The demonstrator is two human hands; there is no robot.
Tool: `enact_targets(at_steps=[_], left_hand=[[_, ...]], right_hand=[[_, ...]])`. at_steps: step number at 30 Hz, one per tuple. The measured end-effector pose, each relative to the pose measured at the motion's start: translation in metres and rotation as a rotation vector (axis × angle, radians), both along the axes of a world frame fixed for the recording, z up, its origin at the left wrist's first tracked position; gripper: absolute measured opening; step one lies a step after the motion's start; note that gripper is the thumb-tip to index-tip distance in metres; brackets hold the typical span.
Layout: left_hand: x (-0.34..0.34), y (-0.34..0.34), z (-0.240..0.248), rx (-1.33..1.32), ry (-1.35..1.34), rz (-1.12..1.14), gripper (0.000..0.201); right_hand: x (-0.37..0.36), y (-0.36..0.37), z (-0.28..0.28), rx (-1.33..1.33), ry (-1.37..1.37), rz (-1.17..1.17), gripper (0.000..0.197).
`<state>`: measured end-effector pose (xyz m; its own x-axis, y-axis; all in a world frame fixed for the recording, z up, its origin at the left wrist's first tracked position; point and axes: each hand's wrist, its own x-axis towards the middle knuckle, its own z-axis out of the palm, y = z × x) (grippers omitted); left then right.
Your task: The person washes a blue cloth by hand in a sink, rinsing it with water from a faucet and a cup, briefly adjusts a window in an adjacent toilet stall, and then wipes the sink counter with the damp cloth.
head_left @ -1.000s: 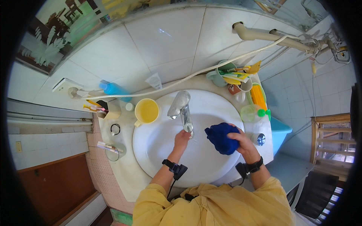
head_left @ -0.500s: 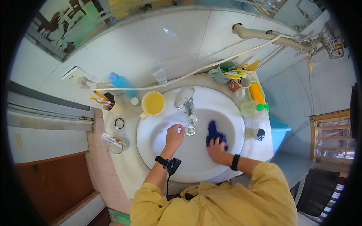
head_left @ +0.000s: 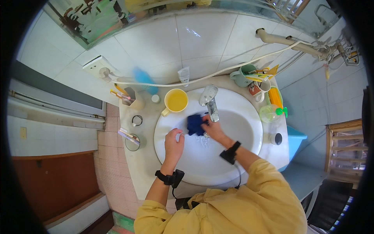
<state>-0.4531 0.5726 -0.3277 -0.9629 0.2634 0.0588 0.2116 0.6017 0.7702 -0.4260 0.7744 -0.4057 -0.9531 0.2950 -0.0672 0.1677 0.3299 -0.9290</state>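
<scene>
A dark blue cloth [head_left: 194, 125] hangs bunched over the white oval sink [head_left: 249, 128], just below the faucet. My right hand [head_left: 213, 129] grips its right side; the cloth is a little blurred. To the left of the cloth, my left hand [head_left: 173, 142] is closed, thumb against fingers, over the left part of the basin. A small pale bit shows at those fingertips, too small to name. The silver faucet [head_left: 210, 102] stands at the back rim, close above my right hand. Some clear water ripples lie in the basin beneath the cloth, and the drain is mostly hidden.
A yellow cup [head_left: 176, 100] stands on the sink's back-left rim. Toothbrush holders and a glass [head_left: 133, 142] line the left counter. Mugs [head_left: 258, 91], a green-topped pump bottle [head_left: 269, 113] and a dark-lidded jar [head_left: 276, 139] sit at right. A white hose [head_left: 218, 74] runs behind.
My right hand has carried the blue cloth leftward and up, from the basin's right side to below the faucet. My left hand has shifted away from the drain, leftward relative to the sink.
</scene>
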Motion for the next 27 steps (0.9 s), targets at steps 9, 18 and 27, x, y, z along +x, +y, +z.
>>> enact_targets(at_steps=[9,18,27], left_hand=[[0.063,0.026,-0.029,-0.062,-0.341,-0.257,0.025],[0.058,0.011,-0.039,0.368,-1.027,0.181,0.054],[0.036,0.026,-0.059,0.291,-0.590,0.133,0.027]], right_hand=[[0.120,0.022,-0.004,1.029,-0.757,0.908,0.037],[0.059,-0.020,0.055,-0.657,-0.631,0.304,0.018],[0.038,0.068,0.022,0.030,-0.565,0.267,0.019]])
